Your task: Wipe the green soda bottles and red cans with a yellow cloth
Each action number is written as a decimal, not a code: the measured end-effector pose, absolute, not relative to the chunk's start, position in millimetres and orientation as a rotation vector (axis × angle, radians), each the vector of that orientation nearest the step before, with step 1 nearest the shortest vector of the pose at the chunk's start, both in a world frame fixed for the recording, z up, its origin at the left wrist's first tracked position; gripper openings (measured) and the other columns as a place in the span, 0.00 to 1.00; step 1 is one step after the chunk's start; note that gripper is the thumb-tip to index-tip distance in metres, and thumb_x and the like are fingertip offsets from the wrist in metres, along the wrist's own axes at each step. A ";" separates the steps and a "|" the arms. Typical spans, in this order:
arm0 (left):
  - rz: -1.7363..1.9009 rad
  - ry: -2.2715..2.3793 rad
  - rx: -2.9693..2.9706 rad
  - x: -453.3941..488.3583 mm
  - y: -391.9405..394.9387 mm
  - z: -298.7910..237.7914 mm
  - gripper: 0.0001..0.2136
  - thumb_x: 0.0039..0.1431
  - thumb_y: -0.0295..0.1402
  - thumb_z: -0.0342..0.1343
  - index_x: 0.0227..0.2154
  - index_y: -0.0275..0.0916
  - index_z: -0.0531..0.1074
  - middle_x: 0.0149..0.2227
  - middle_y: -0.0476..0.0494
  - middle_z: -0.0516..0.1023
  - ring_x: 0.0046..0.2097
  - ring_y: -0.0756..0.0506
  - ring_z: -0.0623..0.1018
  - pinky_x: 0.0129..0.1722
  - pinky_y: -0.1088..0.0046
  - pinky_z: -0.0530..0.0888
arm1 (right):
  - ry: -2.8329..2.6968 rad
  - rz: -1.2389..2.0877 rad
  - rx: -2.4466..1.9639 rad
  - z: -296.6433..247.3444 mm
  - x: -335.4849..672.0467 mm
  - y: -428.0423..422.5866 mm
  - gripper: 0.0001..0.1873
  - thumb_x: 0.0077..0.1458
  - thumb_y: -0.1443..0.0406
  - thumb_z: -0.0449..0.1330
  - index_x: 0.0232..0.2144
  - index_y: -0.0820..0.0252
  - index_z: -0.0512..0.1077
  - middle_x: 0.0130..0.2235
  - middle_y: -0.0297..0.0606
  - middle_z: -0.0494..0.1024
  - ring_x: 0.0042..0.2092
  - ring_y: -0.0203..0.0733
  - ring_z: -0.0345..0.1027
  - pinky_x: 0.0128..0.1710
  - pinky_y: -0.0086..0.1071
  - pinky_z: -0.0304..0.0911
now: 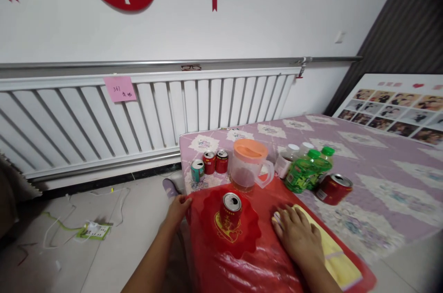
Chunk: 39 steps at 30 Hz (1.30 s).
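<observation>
- Location: the yellow cloth lies on the right side of the glossy red plastic sheet, partly beneath your right grip.
- Right grip: your hand is laid palm down with its fingers spread, pressing on the cloth rather than closed round it.
- Left grip: your fingertips meet the sheet's left edge; you cannot tell here whether they pinch it or merely rest there. The middle of that left grip lies outside the sheet.
- Handling, cloth: judged light, soft and limp, not fragile; take hold of a corner or a folded edge, or press it flat under your palm.
- Handling, sheet: judged thin, pliable and slippery, given its shine and creases; hold it by the margin, clear of the scalloped red plate and the upright can standing on it, since a tug could tip the can.
- Orientation, cloth: its long axis runs obliquely, from the far left beside your fingers to the near right, roughly parallel to the sheet's right edge.
- Orientation, sheet: its far end points toward the clear pitcher; its near end leaves the frame.
</observation>
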<state>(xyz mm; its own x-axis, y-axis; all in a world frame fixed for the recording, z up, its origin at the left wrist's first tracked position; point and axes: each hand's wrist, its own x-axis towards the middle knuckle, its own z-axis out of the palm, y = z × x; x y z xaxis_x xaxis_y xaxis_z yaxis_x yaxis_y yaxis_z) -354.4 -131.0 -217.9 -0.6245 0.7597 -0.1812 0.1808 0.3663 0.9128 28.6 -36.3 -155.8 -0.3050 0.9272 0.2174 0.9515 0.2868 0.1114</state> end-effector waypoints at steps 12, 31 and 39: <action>1.161 2.136 0.945 -363.9 -131.3 -218.1 0.14 0.65 0.40 0.56 0.48 0.36 0.71 0.47 0.42 0.76 0.45 0.44 0.78 0.44 0.60 0.78 | -2.420 -0.352 -1.764 -158.1 27.0 -37.1 0.23 0.65 0.55 0.46 0.54 0.53 0.71 0.63 0.41 0.67 0.66 0.54 0.51 0.54 0.52 0.58; 1.292 2.329 0.874 -358.7 -130.1 -225.6 0.12 0.63 0.35 0.45 0.44 0.36 0.69 0.43 0.37 0.78 0.45 0.41 0.79 0.49 0.65 0.73 | -2.421 -0.322 -1.818 -149.0 23.0 -42.7 0.23 0.65 0.55 0.46 0.56 0.54 0.70 0.63 0.40 0.67 0.66 0.54 0.50 0.56 0.52 0.56; 1.408 2.269 1.208 -299.4 -173.9 -185.9 0.26 0.60 0.40 0.51 0.60 0.37 0.60 0.64 0.33 0.63 0.66 0.37 0.62 0.66 0.58 0.59 | -2.392 -0.288 -1.800 -150.4 24.1 -44.6 0.23 0.65 0.56 0.46 0.56 0.53 0.69 0.63 0.42 0.67 0.66 0.54 0.50 0.56 0.52 0.55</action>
<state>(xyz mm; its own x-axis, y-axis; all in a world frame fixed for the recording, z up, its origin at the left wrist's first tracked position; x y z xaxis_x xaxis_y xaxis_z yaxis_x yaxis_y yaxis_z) -299.4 -173.9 -185.9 -0.6417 0.7317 0.2299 0.5307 0.2072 0.8219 24.1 -44.6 -150.4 -0.2777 0.9349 0.2208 0.9606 0.2685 0.0714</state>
